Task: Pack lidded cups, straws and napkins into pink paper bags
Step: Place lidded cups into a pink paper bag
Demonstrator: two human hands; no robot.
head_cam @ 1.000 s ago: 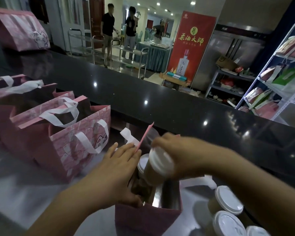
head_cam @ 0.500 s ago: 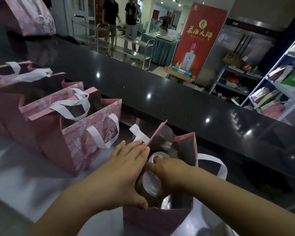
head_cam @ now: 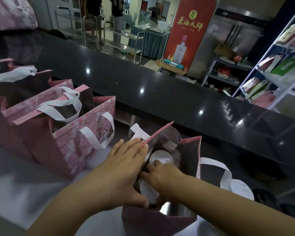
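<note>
Open pink bag (head_cam: 153,223) stood upright on the pale worktop (head_cam: 24,189), at the near edge, mouth wide. 2 lidded cups were inside it. The far cup (head_cam: 163,155) sat upright with its white lid in plain sight. The near cup (head_cam: 147,191) sat just beside it, toward the bag's near wall, with its lid partly covered.

Right hand (head_cam: 163,176) was down in the bag's mouth, fingers curled over the top of the near cup and gripping it by the lid. 1 fingertip touched the lid of the far cup.

Left hand (head_cam: 126,169) lay flat against the outside of the bag's left wall, fingers straight and together, thumb at the near left corner. It held nothing and only pressed on the bag.

The bag's right white handle (head_cam: 216,169) drooped outward. A 3rd cup lid (head_cam: 242,189) showed on the worktop just beyond that handle.

A row of other pink bags (head_cam: 63,150) stood to the left, apart from the open one, with white handles up. What they held could not be made out.

Behind ran a black ledge (head_cam: 143,77), with 1 more pink bag (head_cam: 10,12) on it at far left. Beyond it were a red banner (head_cam: 189,31), metal shelves (head_cam: 279,68) at right, and people standing (head_cam: 116,19).
</note>
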